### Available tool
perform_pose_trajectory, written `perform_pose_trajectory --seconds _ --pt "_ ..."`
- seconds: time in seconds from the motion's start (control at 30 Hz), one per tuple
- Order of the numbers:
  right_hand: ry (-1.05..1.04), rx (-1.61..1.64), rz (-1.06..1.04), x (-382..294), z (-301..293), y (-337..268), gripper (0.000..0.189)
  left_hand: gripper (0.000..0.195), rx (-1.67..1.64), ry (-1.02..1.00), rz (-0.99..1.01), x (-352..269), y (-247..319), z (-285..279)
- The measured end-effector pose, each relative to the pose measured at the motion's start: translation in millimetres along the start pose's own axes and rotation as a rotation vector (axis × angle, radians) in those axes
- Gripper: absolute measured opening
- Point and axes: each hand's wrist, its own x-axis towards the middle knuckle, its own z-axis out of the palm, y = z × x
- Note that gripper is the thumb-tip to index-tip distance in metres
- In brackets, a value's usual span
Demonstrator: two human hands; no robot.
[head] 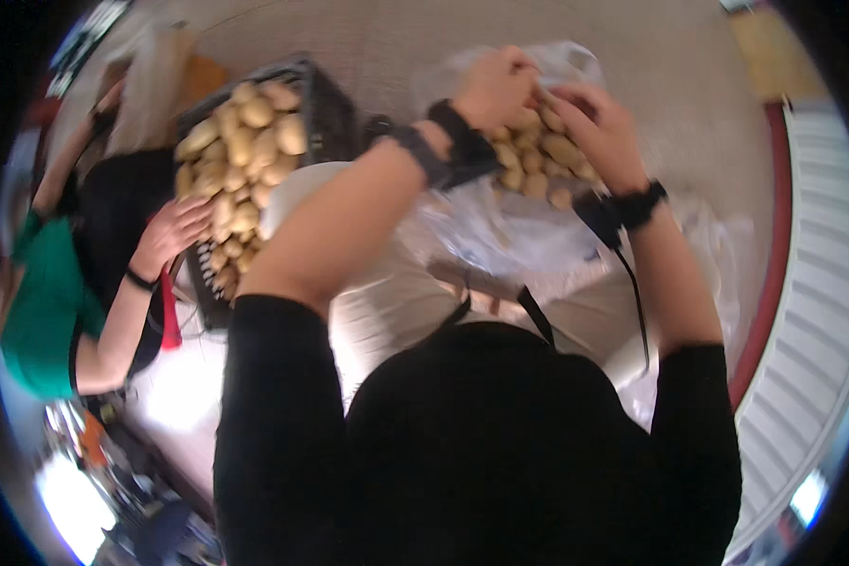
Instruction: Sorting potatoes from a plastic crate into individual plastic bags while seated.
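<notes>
Potatoes (538, 152) lie in a pile on and within a clear plastic bag (499, 230) in front of me. Above the far side of the pile, my left hand (499, 88) has its fingers bent close to those of my right hand. My right hand (598, 131) reaches in from the other side, its thumb and fingers near a potato between the two hands. Blur hides whether either hand grips that potato or the bag's edge. Both wrists wear black straps with small devices, and a cable runs down from the right one.
At the left stands a black plastic crate (329, 117) heaped with potatoes (244, 152). A co-worker in a green top rests a hand (177, 230) at its near edge. More clear plastic (732, 247) lies at my right, near a white ribbed panel (806, 283) with a red edge.
</notes>
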Motion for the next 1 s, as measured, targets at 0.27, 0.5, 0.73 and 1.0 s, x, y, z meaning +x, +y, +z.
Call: perform_pose_trajectory --seconds 0.27,0.5,0.73,1.0 --pt "-0.066 -0.066 0.057 -11 -8 18 0.025 0.019 0.540 -0.092 0.393 -26 10 24" --pt "-0.217 -0.094 0.079 -29 -5 43 0.017 0.019 1.050 -0.370 0.379 -37 -7 22" --pt "-0.232 -0.094 0.315 -53 -18 67 0.017 0.017 1.083 -0.426 0.343 -37 2 21" --pt "-0.295 -0.360 0.345 -79 -29 113 0.021 0.015 1.138 -0.413 0.355 -35 -2 20"
